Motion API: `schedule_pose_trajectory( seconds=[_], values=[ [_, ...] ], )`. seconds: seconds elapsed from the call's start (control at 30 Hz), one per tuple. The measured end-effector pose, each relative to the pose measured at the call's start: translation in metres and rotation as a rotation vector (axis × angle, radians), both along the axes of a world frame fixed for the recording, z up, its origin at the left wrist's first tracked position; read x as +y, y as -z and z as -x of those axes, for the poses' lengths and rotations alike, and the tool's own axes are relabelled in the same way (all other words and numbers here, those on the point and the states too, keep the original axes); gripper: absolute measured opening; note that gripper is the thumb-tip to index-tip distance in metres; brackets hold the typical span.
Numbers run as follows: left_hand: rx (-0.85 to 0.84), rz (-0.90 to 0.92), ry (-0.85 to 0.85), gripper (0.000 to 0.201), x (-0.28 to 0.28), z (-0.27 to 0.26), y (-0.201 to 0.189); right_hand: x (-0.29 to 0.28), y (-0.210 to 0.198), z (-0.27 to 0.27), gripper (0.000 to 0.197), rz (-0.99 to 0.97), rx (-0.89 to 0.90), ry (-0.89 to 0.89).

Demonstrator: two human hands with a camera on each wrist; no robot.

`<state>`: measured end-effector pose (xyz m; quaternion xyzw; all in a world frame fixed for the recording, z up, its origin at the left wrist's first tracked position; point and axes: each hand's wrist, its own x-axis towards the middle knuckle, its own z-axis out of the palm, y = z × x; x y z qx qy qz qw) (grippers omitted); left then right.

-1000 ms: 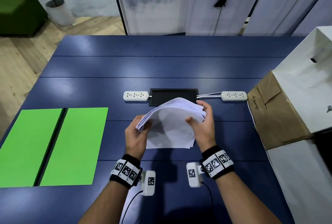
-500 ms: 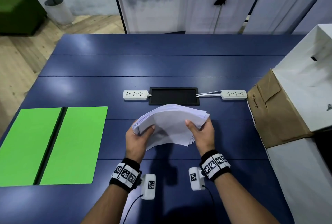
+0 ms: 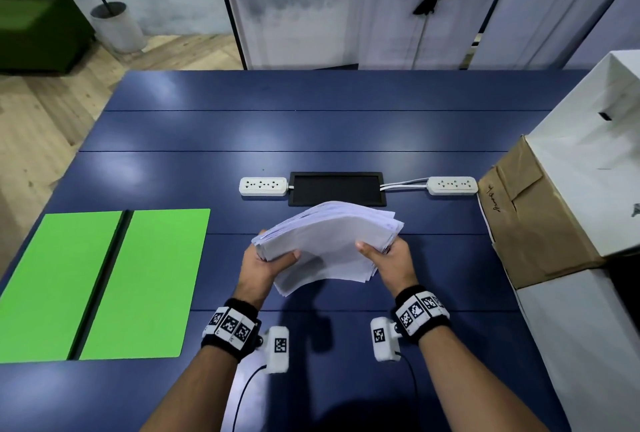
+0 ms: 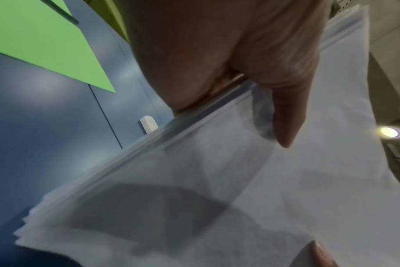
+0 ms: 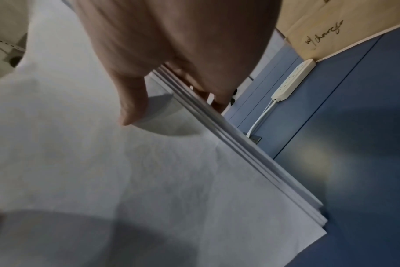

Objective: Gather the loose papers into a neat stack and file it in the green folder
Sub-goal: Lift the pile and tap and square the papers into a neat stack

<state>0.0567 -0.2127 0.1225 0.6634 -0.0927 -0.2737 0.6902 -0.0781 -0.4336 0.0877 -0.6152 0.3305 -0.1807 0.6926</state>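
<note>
A bundle of white papers (image 3: 329, 241) hangs above the blue table (image 3: 311, 127), bowed upward in the middle, its edges fanned and uneven. My left hand (image 3: 266, 265) grips its left edge, thumb on top and fingers underneath; the left wrist view shows that thumb pressed on the papers (image 4: 286, 189). My right hand (image 3: 388, 258) grips the right edge the same way, and the sheets' staggered edges (image 5: 251, 162) show in the right wrist view. The green folder (image 3: 104, 282) lies open and flat at the table's left, apart from both hands.
Behind the papers sit a black tray (image 3: 337, 187) and two white power strips (image 3: 263, 186) (image 3: 452, 186). A brown cardboard box (image 3: 530, 217) and white boxes (image 3: 588, 154) line the right edge. A potted plant (image 3: 114, 23) stands on the wooden floor beyond.
The bundle has tipped from nearly upright to lower and flatter, and both hands have dropped slightly toward me while keeping their grip on its edges.
</note>
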Motion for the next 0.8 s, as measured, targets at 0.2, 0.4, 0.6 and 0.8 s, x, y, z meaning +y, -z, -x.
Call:
schedule_pose_trajectory(
  seconds=[0.2, 0.4, 0.6, 0.8],
  values=[
    [-0.371, -0.071, 0.015, 0.042, 0.007, -0.017, -0.045, -0.008, -0.001, -0.001, 0.026, 0.026, -0.016, -0.017],
    [-1.05, -0.809, 0.369, 0.031, -0.03, -0.027, -0.107, -0.01, -0.001, -0.004, 0.025, 0.033, -0.006, -0.051],
    [-1.147, -1.117, 0.655, 0.029, -0.096, -0.004, -0.114, -0.01, -0.003, -0.002, 0.036, 0.067, 0.021, -0.036],
    [-1.217, -1.138, 0.676, 0.01, -0.102, -0.002, -0.107, -0.004, 0.005, -0.001, 0.04, 0.044, 0.005, 0.037]
  ],
)
